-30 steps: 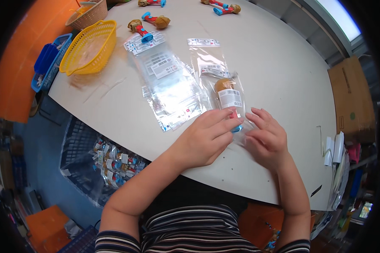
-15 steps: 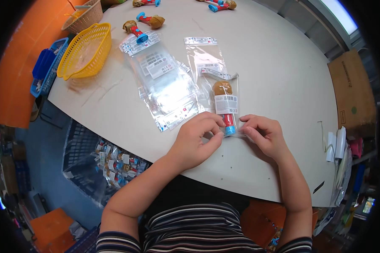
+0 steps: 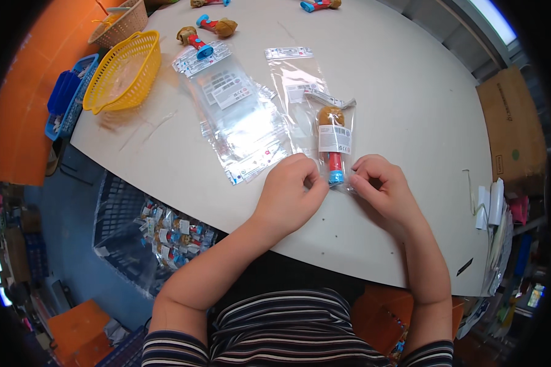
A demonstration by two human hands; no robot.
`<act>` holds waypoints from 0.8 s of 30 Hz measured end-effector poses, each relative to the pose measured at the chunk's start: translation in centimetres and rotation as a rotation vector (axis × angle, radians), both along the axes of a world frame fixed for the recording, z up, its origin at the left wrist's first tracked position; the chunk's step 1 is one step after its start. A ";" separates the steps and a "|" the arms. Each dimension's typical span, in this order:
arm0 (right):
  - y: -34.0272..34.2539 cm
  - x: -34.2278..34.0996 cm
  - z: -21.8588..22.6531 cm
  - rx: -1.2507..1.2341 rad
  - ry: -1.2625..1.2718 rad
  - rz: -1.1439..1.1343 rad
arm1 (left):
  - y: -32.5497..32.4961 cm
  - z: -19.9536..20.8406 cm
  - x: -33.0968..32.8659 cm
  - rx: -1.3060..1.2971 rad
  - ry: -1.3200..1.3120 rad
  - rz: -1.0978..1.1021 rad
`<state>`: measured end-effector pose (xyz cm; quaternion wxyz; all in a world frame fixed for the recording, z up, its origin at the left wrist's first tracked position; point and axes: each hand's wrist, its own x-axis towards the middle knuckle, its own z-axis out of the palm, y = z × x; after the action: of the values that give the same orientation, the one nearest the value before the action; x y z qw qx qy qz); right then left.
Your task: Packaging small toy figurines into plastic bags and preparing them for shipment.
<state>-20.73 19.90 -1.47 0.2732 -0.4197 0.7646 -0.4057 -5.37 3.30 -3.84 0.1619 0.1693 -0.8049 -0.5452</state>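
Observation:
A clear plastic bag [image 3: 351, 116] lies in front of me with a toy inside. The toy has a brown rounded head [image 3: 331, 115], a red handle [image 3: 335, 161] and a blue base [image 3: 336, 177]. A white printed label covers its middle. My left hand [image 3: 292, 191] is closed at the bag's lower left edge, thumb against curled fingers. At the lower right corner, my right hand [image 3: 379, 185] pinches the film between thumb and fingers. The bag's top flap [image 3: 327, 98] is bent over. Beyond it lies an unfilled bag [image 3: 291, 67], partly overlapped.
Left of the bag is a stack of flat clear bags [image 3: 232, 122]. Loose toys [image 3: 217, 26] lie farther back. A yellow basket [image 3: 147, 67] and blue basket [image 3: 87, 92] stand at the left. Below the table edge, a blue crate [image 3: 119, 229] holds bagged toys. A cardboard box [image 3: 511, 125] stands right.
The bagged toy has shifted slightly right and away from me. My left hand's fingers have curled in more, and the right hand has moved little.

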 end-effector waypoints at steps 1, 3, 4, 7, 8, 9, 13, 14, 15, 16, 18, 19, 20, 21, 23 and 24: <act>-0.1 0.2 -0.2 -0.038 -0.001 -0.013 | 0.0 0.1 -0.3 -0.088 0.000 0.015; 0.0 0.2 -0.7 -0.076 0.000 -0.029 | 0.1 0.4 -0.9 -0.128 -0.052 0.016; 0.1 0.0 -1.0 -0.068 0.073 -0.054 | 0.1 0.5 -1.1 -0.167 -0.105 0.019; 0.3 -0.1 -0.6 -0.008 0.184 -0.158 | 0.5 -0.2 -1.5 -0.303 0.026 0.146; 0.3 -0.1 -0.6 0.042 0.216 -0.229 | 0.5 0.0 -1.5 -0.306 0.026 0.144; 0.4 -0.3 -0.6 0.039 0.216 -0.231 | 0.4 0.3 -1.5 -0.189 -0.001 0.146; 0.6 -0.4 -1.3 -0.006 0.280 -0.283 | 1.0 0.6 -1.8 -0.066 0.160 0.239; 0.6 -0.3 -1.5 -0.085 0.215 -0.320 | 1.2 0.9 -2.0 -0.066 0.161 0.246; 0.6 -0.1 -1.4 -0.087 0.217 -0.310 | 1.6 1.5 -2.4 -0.059 0.093 0.211; 0.8 0.1 -1.4 -0.151 0.164 -0.341 | 2.0 1.8 -2.7 -0.051 0.026 0.178; 0.6 0.3 -1.5 -0.229 0.097 -0.321 | 2.4 1.1 -3.5 -0.159 0.021 0.208; 0.7 0.5 -1.8 -0.219 0.080 -0.332 | 2.5 0.8 -3.9 -0.262 0.012 0.212; 0.8 0.6 -2.2 -0.208 0.056 -0.342 | 2.7 0.7 -4.3 -0.272 -0.003 0.253; 1.0 0.6 -2.4 -0.204 0.071 -0.333 | 2.7 0.7 -4.7 -0.140 -0.062 0.200; 1.7 0.2 -2.8 -0.217 0.046 -0.325 | 2.2 0.4 -4.3 -0.011 -0.137 0.199; 2.1 -0.2 -3.0 -0.230 0.005 -0.326 | 2.1 0.5 -3.6 0.067 -0.027 0.162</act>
<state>-20.88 21.96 -4.52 0.1522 -0.3200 0.7718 -0.5280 -8.94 5.39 -3.36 0.1887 0.2466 -0.7721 -0.5545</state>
